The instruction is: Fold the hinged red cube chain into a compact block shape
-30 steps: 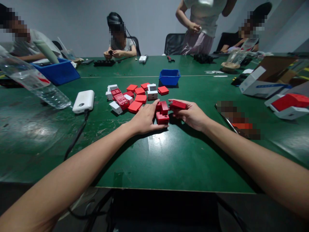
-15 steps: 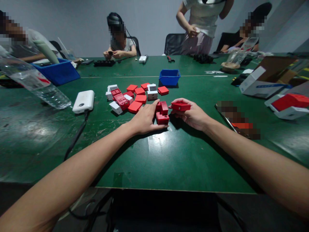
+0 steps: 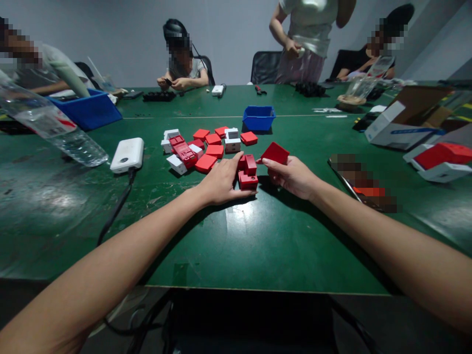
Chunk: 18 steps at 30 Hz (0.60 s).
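My left hand [image 3: 222, 183] is wrapped round the left and near sides of a red plastic block [image 3: 248, 180] with a stepped top, which rests on the table. Just right of it, my right hand [image 3: 292, 176] pinches a flat red square piece [image 3: 275, 153] between thumb and fingers, its broad face turned up toward me. Beyond my left hand lie several loose red pieces [image 3: 206, 162], a long red hollow part [image 3: 183, 150] and white blocks [image 3: 232, 141].
A small blue bin [image 3: 258, 118] stands behind the pieces. To the left are a white power bank [image 3: 127, 155] with a black cable and a plastic bottle [image 3: 62, 125]. A phone [image 3: 350, 179] and an opened carton [image 3: 398, 125] lie right. Other people sit and stand across the table.
In my right hand the flat red piece has turned from nearly edge-on to showing its broad face. My left hand and the stepped red block have stayed put.
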Each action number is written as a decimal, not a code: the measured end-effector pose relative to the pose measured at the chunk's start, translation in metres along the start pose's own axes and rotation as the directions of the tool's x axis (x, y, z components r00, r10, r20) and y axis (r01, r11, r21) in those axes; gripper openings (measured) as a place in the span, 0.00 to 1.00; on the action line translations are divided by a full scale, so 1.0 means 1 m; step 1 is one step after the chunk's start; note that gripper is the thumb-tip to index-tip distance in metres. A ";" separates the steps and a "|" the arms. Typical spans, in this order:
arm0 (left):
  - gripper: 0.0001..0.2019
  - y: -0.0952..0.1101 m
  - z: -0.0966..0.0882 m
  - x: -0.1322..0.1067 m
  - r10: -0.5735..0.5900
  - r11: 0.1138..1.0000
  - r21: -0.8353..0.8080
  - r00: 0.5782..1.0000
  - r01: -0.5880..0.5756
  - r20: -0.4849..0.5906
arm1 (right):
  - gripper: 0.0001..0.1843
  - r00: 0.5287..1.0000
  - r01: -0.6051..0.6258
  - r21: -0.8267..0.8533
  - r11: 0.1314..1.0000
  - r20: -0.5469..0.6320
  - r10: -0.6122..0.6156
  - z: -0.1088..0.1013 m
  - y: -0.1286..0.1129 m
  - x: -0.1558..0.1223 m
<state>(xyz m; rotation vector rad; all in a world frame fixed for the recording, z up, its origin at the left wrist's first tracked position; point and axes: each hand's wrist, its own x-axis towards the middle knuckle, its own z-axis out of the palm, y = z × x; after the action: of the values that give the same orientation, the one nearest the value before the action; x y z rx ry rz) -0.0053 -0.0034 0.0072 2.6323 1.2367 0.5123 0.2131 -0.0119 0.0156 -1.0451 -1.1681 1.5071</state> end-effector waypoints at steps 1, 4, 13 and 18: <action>0.53 0.000 0.000 0.000 0.000 1.000 0.000 1.000 0.000 0.000 | 0.24 1.000 -0.004 0.000 1.000 -0.002 0.004 0.000 0.000 0.000; 0.53 0.000 0.000 0.000 0.000 1.000 -0.001 1.000 0.000 0.002 | 0.23 1.000 0.005 0.006 1.000 -0.014 -0.004 0.001 0.001 0.000; 0.53 -0.003 0.003 0.000 0.011 1.000 -0.003 1.000 -0.011 -0.023 | 0.22 1.000 -0.016 0.109 0.994 0.000 0.016 -0.003 0.005 0.006; 0.53 -0.003 0.003 0.000 0.010 1.000 -0.004 1.000 -0.010 -0.024 | 0.20 1.000 -0.007 0.120 0.993 0.017 0.005 -0.006 0.007 0.008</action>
<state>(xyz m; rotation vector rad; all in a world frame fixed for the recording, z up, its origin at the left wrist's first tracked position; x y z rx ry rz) -0.0059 -0.0017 0.0036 2.6378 1.2292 0.5482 0.2160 -0.0041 0.0068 -0.9571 -1.0725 1.5741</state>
